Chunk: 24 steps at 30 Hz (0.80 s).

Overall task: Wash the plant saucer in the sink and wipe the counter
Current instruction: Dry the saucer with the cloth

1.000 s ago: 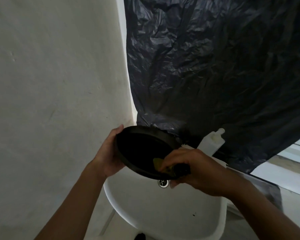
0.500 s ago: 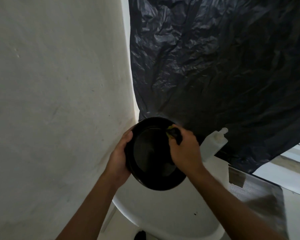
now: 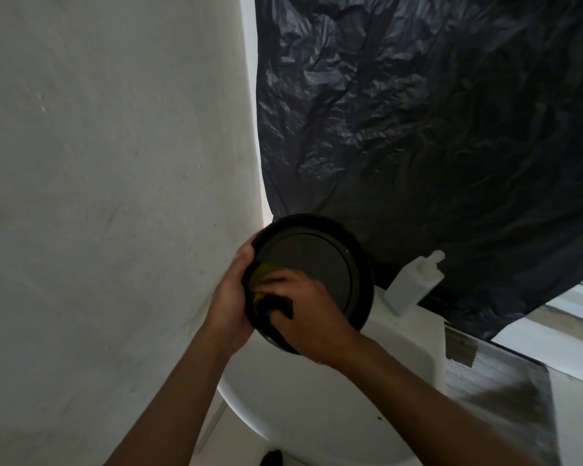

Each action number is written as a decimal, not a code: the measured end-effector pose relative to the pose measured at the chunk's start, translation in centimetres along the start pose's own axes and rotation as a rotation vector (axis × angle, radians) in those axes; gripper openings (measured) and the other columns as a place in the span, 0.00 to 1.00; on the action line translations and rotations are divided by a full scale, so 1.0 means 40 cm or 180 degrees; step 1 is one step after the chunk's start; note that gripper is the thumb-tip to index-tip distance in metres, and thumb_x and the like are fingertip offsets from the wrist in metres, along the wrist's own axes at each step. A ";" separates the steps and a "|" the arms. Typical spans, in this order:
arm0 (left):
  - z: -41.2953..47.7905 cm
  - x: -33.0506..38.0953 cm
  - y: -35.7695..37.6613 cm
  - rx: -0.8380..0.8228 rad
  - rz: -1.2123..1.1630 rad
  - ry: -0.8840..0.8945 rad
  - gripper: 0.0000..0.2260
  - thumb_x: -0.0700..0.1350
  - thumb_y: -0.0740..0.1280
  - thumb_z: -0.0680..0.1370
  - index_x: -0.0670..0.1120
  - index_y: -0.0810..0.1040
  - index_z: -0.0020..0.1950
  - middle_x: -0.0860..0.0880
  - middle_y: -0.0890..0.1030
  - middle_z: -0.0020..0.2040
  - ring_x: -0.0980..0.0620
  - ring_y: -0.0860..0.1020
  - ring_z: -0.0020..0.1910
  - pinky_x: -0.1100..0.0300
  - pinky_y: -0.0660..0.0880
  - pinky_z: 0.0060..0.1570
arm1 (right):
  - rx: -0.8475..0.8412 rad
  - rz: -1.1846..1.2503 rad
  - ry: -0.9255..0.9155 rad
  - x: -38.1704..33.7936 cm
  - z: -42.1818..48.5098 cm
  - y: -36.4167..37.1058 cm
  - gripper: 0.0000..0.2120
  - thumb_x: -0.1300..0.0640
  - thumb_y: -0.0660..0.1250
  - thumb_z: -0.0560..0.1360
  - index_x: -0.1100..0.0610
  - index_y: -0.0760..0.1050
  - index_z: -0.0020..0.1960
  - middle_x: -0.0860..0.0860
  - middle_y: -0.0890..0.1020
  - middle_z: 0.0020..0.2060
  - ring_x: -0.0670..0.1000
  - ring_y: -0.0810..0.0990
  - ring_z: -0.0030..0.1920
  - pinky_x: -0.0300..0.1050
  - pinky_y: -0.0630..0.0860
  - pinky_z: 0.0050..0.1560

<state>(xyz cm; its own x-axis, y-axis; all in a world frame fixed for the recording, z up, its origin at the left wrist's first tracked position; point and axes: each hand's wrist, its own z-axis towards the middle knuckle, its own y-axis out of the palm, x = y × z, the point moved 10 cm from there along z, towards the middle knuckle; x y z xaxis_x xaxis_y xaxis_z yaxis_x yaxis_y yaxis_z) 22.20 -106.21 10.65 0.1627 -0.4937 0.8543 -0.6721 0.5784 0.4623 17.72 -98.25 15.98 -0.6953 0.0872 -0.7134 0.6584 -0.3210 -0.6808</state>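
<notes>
Black plastic, round and shallow, the plant saucer [image 3: 313, 264] is held up in the air over the white sink [image 3: 317, 398], tipped on edge with its ringed face turned toward you. Your left hand [image 3: 231, 294] has the grip on its left rim, the thumb hooked over the front edge. Your right hand [image 3: 310, 314] is clenched round a sponge [image 3: 261, 280], yellow with a dark scouring side, and presses it against the lower left of that face.

From the sponge, the bare part of the face lies up and to the right, so the next stroke should, I judge, sweep that way; being round, the saucer has no long axis to mind, and turning it falls to your left hand, the one on the rim.

Nothing lies in the saucer that I can make out, and whether it is wet or soapy I cannot tell. The sink shows no standing water, only a dark speck on its basin; its drain is hidden behind your hands.

A pale pump bottle [image 3: 414, 284] stands on the sink's back ledge, just right of the saucer, its fill not readable. The grey bench [image 3: 502, 381] to the right looks not yet wiped. Behind hang a crumpled black plastic sheet [image 3: 418, 112] and, to the left, a plain wall [image 3: 115, 163].
</notes>
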 end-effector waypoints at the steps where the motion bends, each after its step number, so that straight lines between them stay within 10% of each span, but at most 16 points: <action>1: 0.003 0.007 -0.009 0.0060 -0.0021 0.0034 0.18 0.53 0.55 0.87 0.53 0.77 0.73 0.46 0.83 0.66 0.45 0.82 0.64 0.53 0.83 0.54 | -0.0204 0.0052 -0.0016 -0.001 -0.011 0.007 0.17 0.65 0.70 0.74 0.53 0.82 0.61 0.47 0.81 0.61 0.43 0.75 0.61 0.25 0.65 0.65; 11: 0.014 0.025 -0.050 0.0004 0.0260 0.0167 0.19 0.52 0.54 0.87 0.52 0.75 0.74 0.47 0.81 0.69 0.46 0.79 0.69 0.49 0.76 0.64 | -0.0896 -0.0841 0.0727 0.161 -0.088 -0.025 0.04 0.60 0.71 0.72 0.54 0.81 0.45 0.48 0.81 0.43 0.46 0.81 0.43 0.48 0.82 0.44; 24: -0.019 -0.040 0.044 -0.0336 0.0400 -0.0209 0.19 0.52 0.54 0.87 0.50 0.75 0.75 0.46 0.79 0.70 0.45 0.77 0.70 0.45 0.70 0.72 | 0.0927 -0.0859 0.0564 0.107 0.000 -0.176 0.19 0.60 0.68 0.77 0.54 0.77 0.68 0.49 0.77 0.66 0.48 0.71 0.66 0.33 0.60 0.68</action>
<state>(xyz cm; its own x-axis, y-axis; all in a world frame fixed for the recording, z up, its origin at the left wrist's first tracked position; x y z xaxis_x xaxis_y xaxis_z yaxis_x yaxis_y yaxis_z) 21.32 -103.92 10.27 0.0321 -0.4525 0.8912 -0.6040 0.7016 0.3780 10.11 -95.61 17.72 -0.7543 0.3568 -0.5510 0.3334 -0.5149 -0.7898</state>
